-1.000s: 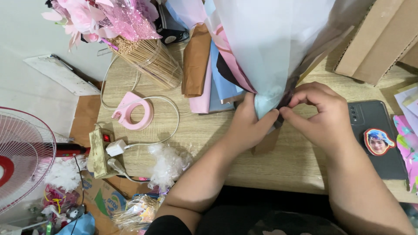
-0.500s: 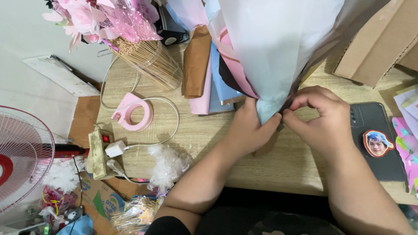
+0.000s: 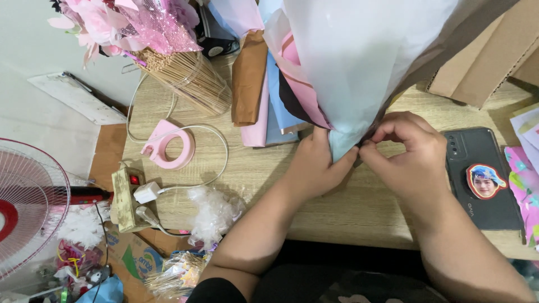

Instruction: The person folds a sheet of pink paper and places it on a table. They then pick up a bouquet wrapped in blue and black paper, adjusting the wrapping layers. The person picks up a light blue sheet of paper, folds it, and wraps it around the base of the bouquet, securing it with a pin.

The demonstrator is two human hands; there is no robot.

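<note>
— What are the hands on?

— The narrow bottom end of a pale blue paper wrap [image 3: 359, 62], a cone that fans upward past the far edge of the desk [image 3: 348, 207]. The left hand [image 3: 317, 163] is closed around that gathered tip from the left; the right hand [image 3: 407, 151] pinches it from the right, thumb and forefinger pressed together on the paper.

— Which step would you call it?

— Bunching the base tight, I'd judge. Any next move calls for the left-hand clamp to hold while the right shifts.

— Around them?

— Brown, pink and blue sheets [image 3: 264, 90] lie just left of the cone. A pink tape dispenser [image 3: 168, 146] sits nearer the left edge, a dark phone [image 3: 483, 174] by the right edge.
</note>
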